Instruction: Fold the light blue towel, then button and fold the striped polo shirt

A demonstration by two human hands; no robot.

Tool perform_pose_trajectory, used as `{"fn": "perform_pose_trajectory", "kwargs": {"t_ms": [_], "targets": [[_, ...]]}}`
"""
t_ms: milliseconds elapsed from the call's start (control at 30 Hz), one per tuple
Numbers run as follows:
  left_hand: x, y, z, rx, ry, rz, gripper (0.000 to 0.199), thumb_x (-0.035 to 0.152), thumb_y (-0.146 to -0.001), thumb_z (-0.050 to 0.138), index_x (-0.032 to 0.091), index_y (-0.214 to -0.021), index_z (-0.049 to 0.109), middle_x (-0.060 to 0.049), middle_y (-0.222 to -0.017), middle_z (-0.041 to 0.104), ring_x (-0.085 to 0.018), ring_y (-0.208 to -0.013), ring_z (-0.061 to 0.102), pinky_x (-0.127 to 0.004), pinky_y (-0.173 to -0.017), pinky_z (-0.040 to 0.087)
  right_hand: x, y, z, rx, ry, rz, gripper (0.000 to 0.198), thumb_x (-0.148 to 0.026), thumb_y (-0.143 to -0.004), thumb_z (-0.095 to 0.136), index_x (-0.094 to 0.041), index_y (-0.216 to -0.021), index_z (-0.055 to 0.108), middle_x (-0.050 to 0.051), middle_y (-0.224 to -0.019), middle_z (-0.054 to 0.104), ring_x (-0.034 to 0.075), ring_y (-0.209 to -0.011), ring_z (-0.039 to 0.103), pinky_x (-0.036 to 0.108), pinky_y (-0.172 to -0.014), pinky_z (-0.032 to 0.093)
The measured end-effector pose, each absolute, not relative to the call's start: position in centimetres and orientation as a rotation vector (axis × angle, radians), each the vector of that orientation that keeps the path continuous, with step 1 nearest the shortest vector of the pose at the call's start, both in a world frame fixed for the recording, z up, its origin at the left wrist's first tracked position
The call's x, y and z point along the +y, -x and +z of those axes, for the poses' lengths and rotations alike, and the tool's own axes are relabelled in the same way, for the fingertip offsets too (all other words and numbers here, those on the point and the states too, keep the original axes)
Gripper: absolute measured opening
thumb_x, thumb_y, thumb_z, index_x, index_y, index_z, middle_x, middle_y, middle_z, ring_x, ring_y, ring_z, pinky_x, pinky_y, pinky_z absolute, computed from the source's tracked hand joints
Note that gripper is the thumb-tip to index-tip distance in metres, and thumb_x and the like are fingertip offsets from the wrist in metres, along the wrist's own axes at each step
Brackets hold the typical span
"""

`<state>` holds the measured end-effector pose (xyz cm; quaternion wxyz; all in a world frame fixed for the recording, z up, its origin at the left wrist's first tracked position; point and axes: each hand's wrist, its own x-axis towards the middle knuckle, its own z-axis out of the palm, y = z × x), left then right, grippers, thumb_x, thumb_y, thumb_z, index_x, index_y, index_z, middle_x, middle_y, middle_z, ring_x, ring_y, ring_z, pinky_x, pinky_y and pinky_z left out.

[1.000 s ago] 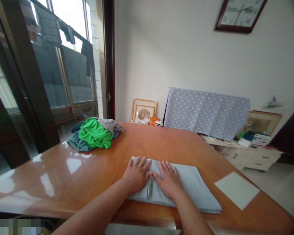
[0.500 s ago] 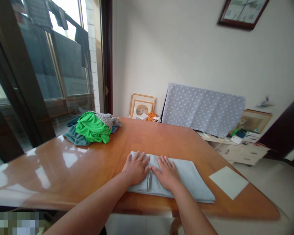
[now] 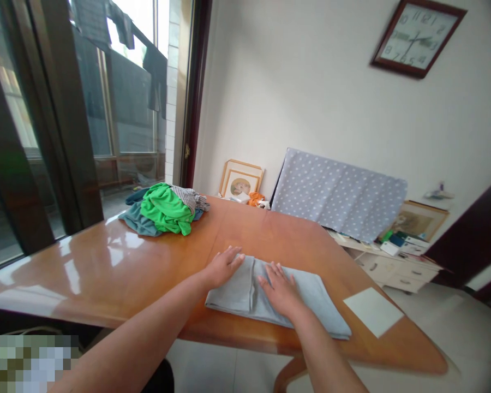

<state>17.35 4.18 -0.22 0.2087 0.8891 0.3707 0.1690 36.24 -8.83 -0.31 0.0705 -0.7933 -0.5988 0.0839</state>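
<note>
A light grey-blue cloth, folded into a long flat bundle [image 3: 311, 297], lies near the front edge of the wooden table. One flap is folded over at its left end, leaving a crease line left of centre. My left hand [image 3: 224, 267] is at the bundle's upper left corner, fingers extended and slightly raised; whether it touches the fabric I cannot tell. My right hand [image 3: 280, 289] rests flat on the middle of the cloth, just right of the crease, fingers spread. Neither hand grips anything.
A heap of clothes [image 3: 167, 210], bright green, teal and striped, sits at the table's far left. A pale square sheet [image 3: 373, 312] lies on the wooden table [image 3: 262, 234] at right. Beyond stand a dotted cloth cover [image 3: 339, 191] and a white cabinet [image 3: 393, 270].
My left hand has lifted and shifted left and up, off the crease to the cloth's upper left corner. My right hand stays on the cloth. The view has tilted slightly.
</note>
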Motion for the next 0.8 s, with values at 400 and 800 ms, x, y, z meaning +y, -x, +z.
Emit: {"fn": "perform_pose_trajectory", "kwargs": {"t_ms": [400, 800], "targets": [[3.3, -14.9, -2.6, 1.084, -2.744, 0.418, 0.058, 0.056, -0.100, 0.024, 0.032, -0.151, 0.038, -0.006, -0.163, 0.030, -0.032, -0.153, 0.015, -0.076, -0.113, -0.003, -12.0, -29.7, -0.2, -2.111, 2.147, 0.189, 0.068, -0.058, -0.102, 0.020, -0.022, -0.159, 0.021, 0.000, -0.165, 0.014, 0.028, -0.154, 0.002, 0.058, -0.122, -0.003], [2.7, -15.1, -2.4, 1.111, -2.760, 0.429, 0.062, 0.059, -0.099, 0.023, 0.031, -0.152, 0.038, -0.005, -0.163, 0.031, -0.035, -0.153, 0.015, -0.075, -0.114, -0.005, -11.9, -30.2, -1.1, -2.067, 2.154, 0.279, 0.064, -0.056, -0.102, 0.021, -0.027, -0.159, 0.019, -0.001, -0.165, 0.016, 0.026, -0.154, 0.004, 0.057, -0.122, 0.001]]}}
